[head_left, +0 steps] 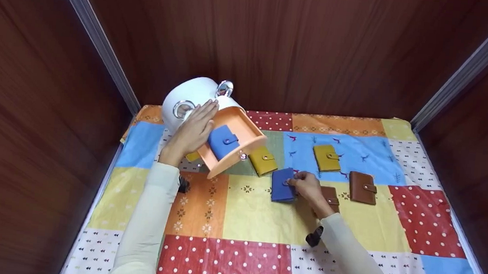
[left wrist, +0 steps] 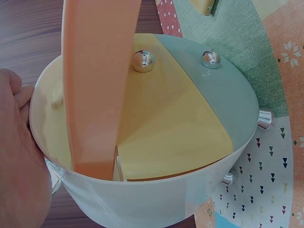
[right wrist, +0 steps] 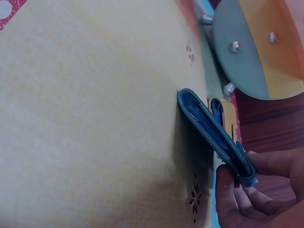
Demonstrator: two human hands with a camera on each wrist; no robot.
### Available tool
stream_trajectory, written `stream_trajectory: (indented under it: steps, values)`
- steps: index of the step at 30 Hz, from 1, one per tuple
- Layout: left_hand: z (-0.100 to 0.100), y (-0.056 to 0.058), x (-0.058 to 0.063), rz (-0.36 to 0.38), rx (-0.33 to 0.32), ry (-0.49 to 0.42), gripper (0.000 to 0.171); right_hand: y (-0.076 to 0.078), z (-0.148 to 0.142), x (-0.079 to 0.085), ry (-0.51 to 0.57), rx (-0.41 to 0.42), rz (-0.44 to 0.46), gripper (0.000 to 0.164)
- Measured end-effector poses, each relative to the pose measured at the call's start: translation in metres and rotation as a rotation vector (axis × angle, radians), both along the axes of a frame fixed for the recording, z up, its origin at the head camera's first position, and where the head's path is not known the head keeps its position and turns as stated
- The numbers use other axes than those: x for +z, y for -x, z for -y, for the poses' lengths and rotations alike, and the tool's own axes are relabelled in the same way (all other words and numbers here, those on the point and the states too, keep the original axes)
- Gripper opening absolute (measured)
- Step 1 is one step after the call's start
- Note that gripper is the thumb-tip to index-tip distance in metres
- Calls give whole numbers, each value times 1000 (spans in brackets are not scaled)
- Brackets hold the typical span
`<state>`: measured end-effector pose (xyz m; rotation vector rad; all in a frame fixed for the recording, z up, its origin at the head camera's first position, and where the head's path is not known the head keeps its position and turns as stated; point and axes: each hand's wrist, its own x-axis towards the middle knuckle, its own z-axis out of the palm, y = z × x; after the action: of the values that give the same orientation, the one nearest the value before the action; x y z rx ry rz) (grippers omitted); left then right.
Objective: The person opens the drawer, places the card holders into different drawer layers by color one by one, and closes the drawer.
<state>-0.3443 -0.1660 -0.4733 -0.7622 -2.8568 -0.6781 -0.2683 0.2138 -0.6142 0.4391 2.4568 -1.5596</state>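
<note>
My left hand (head_left: pixel 192 133) lies with fingers straight along the top of a white rounded drawer box (head_left: pixel 191 92) with chrome-like legs. Its orange drawer (head_left: pixel 224 166) is pulled out and holds a blue snap wallet (head_left: pixel 222 141). In the left wrist view, a yellow drawer front (left wrist: pixel 175 123) and a grey-green one (left wrist: pixel 213 90) are closed, each with a round knob. My right hand (head_left: pixel 308 190) pinches a second blue wallet (head_left: pixel 281 189) by its snap side. The right wrist view shows this wallet (right wrist: pixel 209 124) edge-on, tilted, between thumb and fingers.
One yellow wallet (head_left: pixel 264 161) lies beside the orange drawer, another yellow wallet (head_left: pixel 326 158) farther right. A brown wallet (head_left: pixel 362 189) lies at the right; another brown wallet (head_left: pixel 330 197) is partly hidden by my right hand. Wood-look panels (head_left: pixel 278 47) enclose the patchwork cloth (head_left: pixel 224 259).
</note>
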Motion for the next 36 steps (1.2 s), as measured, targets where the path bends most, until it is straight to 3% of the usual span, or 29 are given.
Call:
stream_trajectory:
  steps: [11,18,28,36]
  values:
    - [-1,1,-1,6,3,1,58,1,1,0,3,-8,-38,15]
    - [-1,2,-2,-19,-13,-16,56,2,2,2,-8,2,-59,29]
    - [1,1,-2,-3,-8,-4,58,3,3,10,-21,8,-86,29]
    - [1,2,-2,2,-4,-9,57,3,3,23,39,5,-91,30]
